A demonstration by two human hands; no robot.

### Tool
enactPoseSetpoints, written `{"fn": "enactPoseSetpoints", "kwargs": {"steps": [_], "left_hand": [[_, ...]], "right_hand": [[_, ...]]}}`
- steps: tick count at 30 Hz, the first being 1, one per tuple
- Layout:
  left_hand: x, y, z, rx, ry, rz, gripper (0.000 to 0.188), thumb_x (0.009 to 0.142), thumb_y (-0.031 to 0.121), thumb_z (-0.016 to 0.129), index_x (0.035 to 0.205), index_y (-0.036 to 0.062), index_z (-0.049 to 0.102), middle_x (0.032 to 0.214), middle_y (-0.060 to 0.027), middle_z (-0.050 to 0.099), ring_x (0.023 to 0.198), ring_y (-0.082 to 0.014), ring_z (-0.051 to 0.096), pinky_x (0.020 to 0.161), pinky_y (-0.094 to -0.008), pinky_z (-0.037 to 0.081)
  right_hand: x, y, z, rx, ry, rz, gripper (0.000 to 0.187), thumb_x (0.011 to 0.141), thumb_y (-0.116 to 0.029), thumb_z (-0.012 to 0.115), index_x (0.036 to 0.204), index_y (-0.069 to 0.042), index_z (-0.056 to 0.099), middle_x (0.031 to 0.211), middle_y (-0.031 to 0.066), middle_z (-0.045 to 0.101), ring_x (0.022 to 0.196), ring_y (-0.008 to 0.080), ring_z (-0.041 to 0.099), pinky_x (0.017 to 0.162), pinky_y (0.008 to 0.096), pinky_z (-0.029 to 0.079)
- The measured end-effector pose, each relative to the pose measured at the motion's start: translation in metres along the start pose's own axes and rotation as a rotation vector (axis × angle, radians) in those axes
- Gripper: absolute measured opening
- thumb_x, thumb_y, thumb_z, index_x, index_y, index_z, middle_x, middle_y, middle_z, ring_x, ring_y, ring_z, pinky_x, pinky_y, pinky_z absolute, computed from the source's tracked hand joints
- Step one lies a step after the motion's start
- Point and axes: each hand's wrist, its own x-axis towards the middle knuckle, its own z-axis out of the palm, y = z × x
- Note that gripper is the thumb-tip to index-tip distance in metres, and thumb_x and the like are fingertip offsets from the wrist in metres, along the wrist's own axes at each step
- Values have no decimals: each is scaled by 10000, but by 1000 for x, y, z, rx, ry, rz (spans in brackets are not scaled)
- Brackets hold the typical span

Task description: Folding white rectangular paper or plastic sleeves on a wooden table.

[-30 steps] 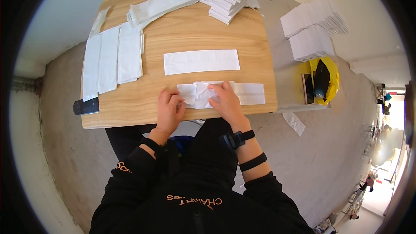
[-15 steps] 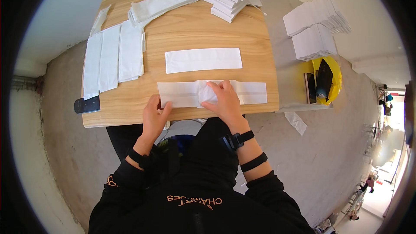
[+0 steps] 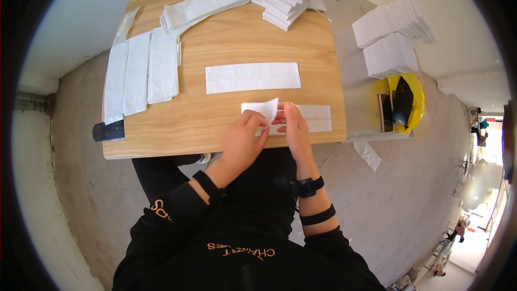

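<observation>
A long white paper-like strip [image 3: 316, 118] lies near the table's front edge, its left part folded up over the middle. Pinched in my left hand [image 3: 242, 139] is the raised flap, whose free corner stands up from the table. Beside that flap my right hand [image 3: 298, 132] rests over the strip, fingers apart and slightly curled, with no hold visible; the flap and left hand partly hide its fingertips. Just beyond both hands a second white strip [image 3: 253, 77] lies flat.
Overlapping white strips [image 3: 137, 73] lie at left, above a dark object [image 3: 109, 131] at the table's corner. More strips [image 3: 202, 12] and a stack of folded white pieces [image 3: 285, 0] occupy the far side. At right are white stacks [image 3: 390, 54], a phone [image 3: 385, 112] and a yellow bag [image 3: 417, 110].
My left hand has moved right, folding the strip's left end up over its middle. My right hand has lifted off the middle and shifted slightly right.
</observation>
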Motion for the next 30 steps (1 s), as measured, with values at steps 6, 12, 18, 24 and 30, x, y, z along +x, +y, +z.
{"fn": "enactPoseSetpoints", "kwargs": {"steps": [6,12,18,24,30], "left_hand": [[-7,-2,13,36,-111,95,222,781,90,702,978,56,607,1115,-103,591,928,-323,621,770,-400,516],[-25,-6,-19,49,-278,203,324,774,81,704,1086,62,615,1244,-127,554,1106,-336,563,904,-410,485],[-43,-32,-50,158,-244,102,350,751,40,701,1088,61,609,1246,-158,545,1086,-370,569,904,-410,489],[-40,-34,-47,319,-155,120,481,748,77,715,1194,17,544,1334,-189,474,1236,-381,471,1012,-473,406],[-20,-20,-31,404,-348,205,732,778,215,731,1395,-1,403,1502,-184,328,1417,-344,279,1140,-473,261]], "right_hand": [[9,20,-6,-435,107,-272,314,841,-188,690,1092,-29,590,876,115,683,762,207,664,714,333,520],[17,23,-14,-566,235,-296,278,818,-105,662,1075,-36,582,853,111,699,747,233,667,695,351,521],[21,26,-24,-639,299,-305,287,818,-99,647,1088,-40,569,844,105,702,740,246,668,686,367,518],[22,27,-24,-703,299,-309,288,818,-103,648,1089,-47,568,830,101,701,730,248,665,682,369,518],[22,28,-25,-715,292,-284,302,815,-106,654,1099,-52,564,843,98,700,742,247,665,686,373,516]]}}
